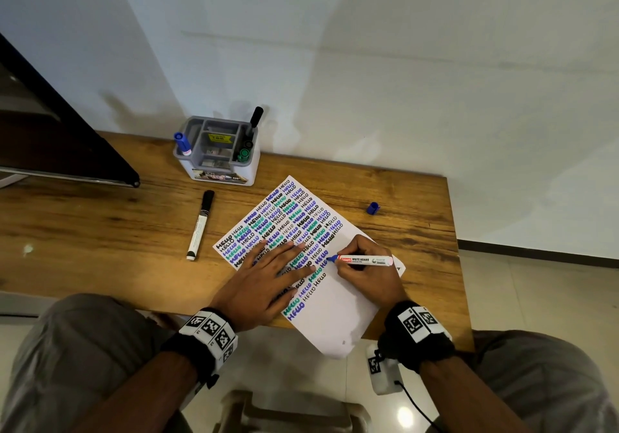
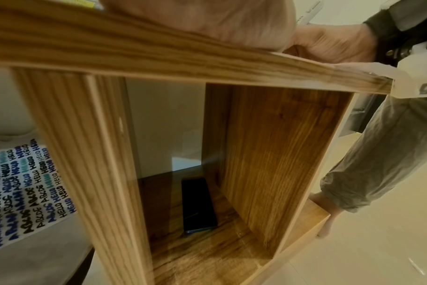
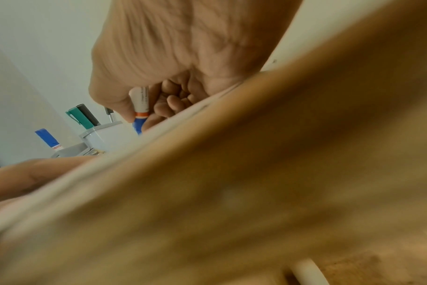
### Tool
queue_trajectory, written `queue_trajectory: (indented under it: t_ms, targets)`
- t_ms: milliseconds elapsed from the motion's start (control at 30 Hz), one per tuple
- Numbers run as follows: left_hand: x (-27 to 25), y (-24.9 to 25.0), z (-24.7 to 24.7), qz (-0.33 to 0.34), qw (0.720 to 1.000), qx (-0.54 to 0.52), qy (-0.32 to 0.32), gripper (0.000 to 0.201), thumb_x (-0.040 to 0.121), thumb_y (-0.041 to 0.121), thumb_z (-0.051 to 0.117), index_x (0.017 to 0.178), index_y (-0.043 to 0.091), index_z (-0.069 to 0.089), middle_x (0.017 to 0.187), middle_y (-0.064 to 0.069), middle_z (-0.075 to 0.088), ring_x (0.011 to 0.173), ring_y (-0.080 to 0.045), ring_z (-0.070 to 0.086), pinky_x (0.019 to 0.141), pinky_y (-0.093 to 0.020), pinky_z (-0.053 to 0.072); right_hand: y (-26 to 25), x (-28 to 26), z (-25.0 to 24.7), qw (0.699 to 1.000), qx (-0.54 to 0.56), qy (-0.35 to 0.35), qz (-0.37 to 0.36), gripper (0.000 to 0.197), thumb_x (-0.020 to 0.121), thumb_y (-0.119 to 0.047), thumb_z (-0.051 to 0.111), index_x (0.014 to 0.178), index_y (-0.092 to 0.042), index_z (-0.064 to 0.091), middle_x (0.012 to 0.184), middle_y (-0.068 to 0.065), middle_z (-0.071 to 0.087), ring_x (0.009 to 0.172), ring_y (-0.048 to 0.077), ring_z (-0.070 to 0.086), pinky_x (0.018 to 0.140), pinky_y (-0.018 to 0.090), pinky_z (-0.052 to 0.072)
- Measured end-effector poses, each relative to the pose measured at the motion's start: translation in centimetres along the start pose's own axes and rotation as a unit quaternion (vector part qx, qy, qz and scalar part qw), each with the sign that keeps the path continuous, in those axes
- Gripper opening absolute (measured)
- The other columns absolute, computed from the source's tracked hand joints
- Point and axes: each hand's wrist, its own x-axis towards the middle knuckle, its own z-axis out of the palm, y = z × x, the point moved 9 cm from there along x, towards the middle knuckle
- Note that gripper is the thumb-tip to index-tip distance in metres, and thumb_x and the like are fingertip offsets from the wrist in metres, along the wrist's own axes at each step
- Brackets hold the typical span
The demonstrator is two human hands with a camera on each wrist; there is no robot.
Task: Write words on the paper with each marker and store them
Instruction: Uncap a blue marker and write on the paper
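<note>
A white paper [image 1: 338, 312] filled with rows of "HELLO" in blue, green and black lies tilted on the wooden table [image 1: 100, 231]. My right hand [image 1: 360, 266] grips an uncapped blue whiteboard marker [image 1: 366, 260], its tip touching the paper. In the right wrist view the same marker [image 3: 140, 104] sits between thumb and curled fingers. My left hand [image 1: 268, 275] lies flat on the paper with fingers spread, pressing it down. The blue cap [image 1: 372, 208] lies on the table to the right. A capped black marker [image 1: 200, 225] lies left of the paper.
A grey and white organiser [image 1: 217, 151] stands by the wall, holding a blue marker [image 1: 182, 142], a green marker [image 1: 244, 154] and a black marker [image 1: 255, 119]. A dark slanted panel [image 1: 60, 137] sits far left. Under the table a phone [image 2: 197, 204] lies on a shelf.
</note>
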Motion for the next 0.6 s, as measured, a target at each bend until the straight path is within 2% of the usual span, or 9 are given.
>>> queue_trajectory:
  t_ms: [200, 333, 367, 467, 533, 600]
  targets:
    - [0.05, -0.04, 0.06, 0.000, 1.000, 0.004, -0.003, 0.049, 0.103, 0.048, 0.033, 0.152, 0.043, 0.028, 0.166, 0.006, 0.019, 0.153, -0.014, 0.016, 0.121, -0.055, 0.017, -0.26, -0.04, 0.01, 1.000, -0.014, -0.006, -0.009, 0.014, 0.080, -0.005, 0.078, 0.078, -0.013, 0.067, 0.085, -0.002, 0.074, 0.078, 0.019, 0.070, 0.070, 0.043, 0.060]
    - [0.04, 0.03, 0.03, 0.000, 1.000, 0.003, -0.001, 0.049, 0.103, 0.049, 0.033, 0.151, 0.044, 0.029, 0.166, 0.006, 0.018, 0.153, -0.014, 0.016, 0.121, -0.054, 0.016, -0.41, 0.01, -0.23, 1.000, -0.021, 0.007, -0.007, 0.021, 0.078, 0.001, 0.077, 0.074, -0.016, 0.065, 0.080, -0.005, 0.073, 0.072, 0.008, 0.067, 0.064, 0.023, 0.054]
    - [0.01, 0.05, 0.01, 0.001, 1.000, 0.004, 0.001, 0.049, 0.103, 0.048, 0.033, 0.151, 0.044, 0.029, 0.166, 0.006, 0.019, 0.153, -0.014, 0.017, 0.121, -0.054, 0.016, -0.46, 0.02, -0.34, 1.000, -0.021, 0.014, -0.010, 0.022, 0.078, 0.002, 0.077, 0.074, -0.016, 0.065, 0.080, -0.005, 0.073, 0.072, 0.008, 0.066, 0.063, 0.022, 0.053]
    - [-0.02, 0.03, 0.04, 0.001, 1.000, 0.006, -0.001, 0.049, 0.103, 0.048, 0.033, 0.152, 0.043, 0.030, 0.166, 0.006, 0.018, 0.153, -0.014, 0.016, 0.121, -0.054, 0.016, -0.47, 0.06, -0.39, 1.000, -0.021, 0.015, -0.015, 0.016, 0.080, -0.001, 0.077, 0.077, -0.013, 0.066, 0.082, -0.003, 0.074, 0.075, 0.015, 0.068, 0.066, 0.028, 0.056]
    - [-0.03, 0.04, 0.03, 0.001, 1.000, 0.006, 0.001, 0.049, 0.103, 0.048, 0.033, 0.151, 0.043, 0.030, 0.166, 0.006, 0.018, 0.153, -0.014, 0.016, 0.121, -0.054, 0.016, -0.57, 0.03, -0.36, 0.999, -0.025, 0.012, -0.020, 0.015, 0.080, -0.002, 0.078, 0.078, -0.012, 0.067, 0.084, -0.003, 0.074, 0.075, 0.014, 0.069, 0.066, 0.027, 0.057]
    - [-0.02, 0.09, -0.02, 0.002, 1.000, 0.003, 0.003, 0.049, 0.103, 0.048, 0.034, 0.151, 0.043, 0.030, 0.166, 0.006, 0.019, 0.153, -0.014, 0.017, 0.121, -0.054, 0.015, -0.77, 0.00, -0.32, 0.999, -0.029, 0.010, -0.022, 0.016, 0.079, -0.001, 0.078, 0.077, -0.012, 0.066, 0.082, -0.002, 0.074, 0.074, 0.015, 0.069, 0.065, 0.030, 0.057]
